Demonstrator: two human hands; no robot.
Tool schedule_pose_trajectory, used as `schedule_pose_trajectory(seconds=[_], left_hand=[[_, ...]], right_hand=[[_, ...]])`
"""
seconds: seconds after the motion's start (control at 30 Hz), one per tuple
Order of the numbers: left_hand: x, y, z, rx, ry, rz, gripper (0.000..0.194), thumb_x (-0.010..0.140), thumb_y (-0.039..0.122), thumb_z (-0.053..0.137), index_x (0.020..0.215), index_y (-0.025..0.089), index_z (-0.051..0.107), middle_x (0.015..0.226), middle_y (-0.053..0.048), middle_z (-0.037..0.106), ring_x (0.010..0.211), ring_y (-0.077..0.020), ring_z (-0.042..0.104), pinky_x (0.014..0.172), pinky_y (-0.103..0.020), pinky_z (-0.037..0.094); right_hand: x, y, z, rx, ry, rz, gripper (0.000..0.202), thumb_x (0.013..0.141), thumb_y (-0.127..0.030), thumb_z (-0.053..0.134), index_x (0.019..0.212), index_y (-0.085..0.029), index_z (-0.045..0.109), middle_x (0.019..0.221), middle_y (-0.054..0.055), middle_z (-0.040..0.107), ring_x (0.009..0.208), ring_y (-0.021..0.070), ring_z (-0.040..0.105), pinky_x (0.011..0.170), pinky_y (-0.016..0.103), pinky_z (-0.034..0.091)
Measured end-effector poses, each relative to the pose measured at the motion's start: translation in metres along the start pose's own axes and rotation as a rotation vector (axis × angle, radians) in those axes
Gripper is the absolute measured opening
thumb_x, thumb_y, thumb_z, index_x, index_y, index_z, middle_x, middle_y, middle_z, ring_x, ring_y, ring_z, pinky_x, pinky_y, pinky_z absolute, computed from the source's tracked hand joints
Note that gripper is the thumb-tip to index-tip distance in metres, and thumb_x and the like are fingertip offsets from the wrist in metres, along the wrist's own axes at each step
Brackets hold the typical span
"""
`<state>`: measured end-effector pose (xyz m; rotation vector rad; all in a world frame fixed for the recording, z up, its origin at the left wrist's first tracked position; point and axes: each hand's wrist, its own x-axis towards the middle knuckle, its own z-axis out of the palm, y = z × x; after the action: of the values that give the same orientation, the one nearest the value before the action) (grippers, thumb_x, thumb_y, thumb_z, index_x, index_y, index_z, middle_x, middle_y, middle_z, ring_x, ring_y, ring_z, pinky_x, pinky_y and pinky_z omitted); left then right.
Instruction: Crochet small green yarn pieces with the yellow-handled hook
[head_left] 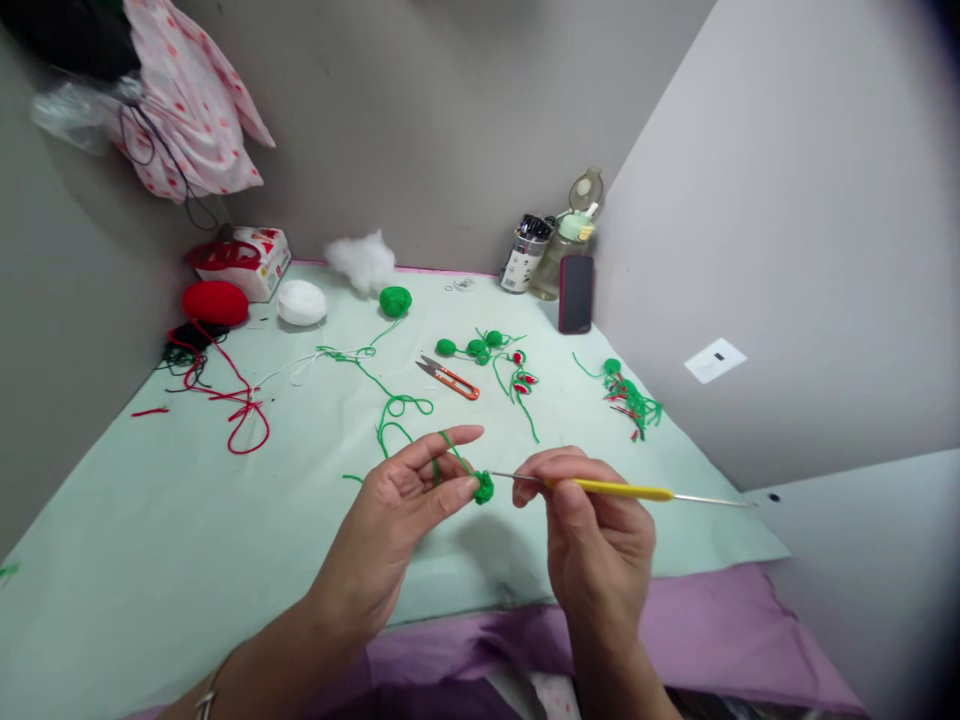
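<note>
- A loop could be dropped from the hook (622, 490) if its thin tip is drawn back too far from the piece (484, 488), as the two seem barely in contact; whether a loop is caught cannot be told.
- The yarn (455, 453) could be slackened or pulled too tight by a shift of the raised index finger over which it is led, and uneven stitches could be caused.
- A snag could be caused where the green strand is crossed with white yarn (298, 362) on the surface (225, 520), between the left hand (397, 505) and the green ball (395, 302).
- The piece could be twisted or let slip, since only a small edge is pinched.
- The piece is held at the fingertips of the left hand, its grip narrow, with the rest of the piece jutting out toward the right hand (604, 530).
- The hook's yellow handle is held in the right hand's closed grip, and its tip is pointed at the piece's upper edge.
- The snips (454, 380) are laid beyond the piece, well apart from both hands.
</note>
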<state>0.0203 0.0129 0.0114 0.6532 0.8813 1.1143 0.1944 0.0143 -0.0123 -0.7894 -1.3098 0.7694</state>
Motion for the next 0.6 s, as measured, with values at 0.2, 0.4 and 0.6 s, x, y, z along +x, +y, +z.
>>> schedule_pose_trajectory(seconds=[0.2,0.4,0.6], left_hand=[[-0.0007,-0.0034,-0.0009,0.026,0.003,0.04,0.036,0.082,0.03,0.09,0.117,0.033,0.083,0.087,0.002,0.066,0.086,-0.0139,0.056,0.086,-0.027,0.045],[-0.0014,-0.0021,-0.002,0.06,0.024,0.07,0.036,0.083,0.031,0.09,0.118,0.033,0.083,0.088,0.001,0.066,0.087,-0.0152,0.056,0.086,-0.028,0.045],[-0.0027,-0.0025,-0.004,0.083,0.03,0.09,0.036,0.084,0.033,0.088,0.12,0.033,0.082,0.089,0.0,0.066,0.091,-0.0176,0.058,0.088,-0.03,0.046]], right_hand=[[-0.0014,-0.0021,0.0003,0.01,-0.017,-0.008,0.016,0.104,-0.02,0.062,0.104,-0.023,0.078,0.086,0.004,0.071,0.075,0.0174,0.066,0.067,0.034,0.056],[-0.0013,-0.0071,0.0028,-0.034,-0.011,-0.048,0.019,0.104,-0.019,0.06,0.102,-0.024,0.078,0.084,0.004,0.071,0.077,0.0193,0.066,0.066,0.035,0.056],[-0.0027,-0.0089,0.0033,-0.058,-0.024,-0.05,0.02,0.104,-0.018,0.058,0.102,-0.024,0.077,0.083,0.004,0.07,0.078,0.0196,0.065,0.067,0.034,0.056]])
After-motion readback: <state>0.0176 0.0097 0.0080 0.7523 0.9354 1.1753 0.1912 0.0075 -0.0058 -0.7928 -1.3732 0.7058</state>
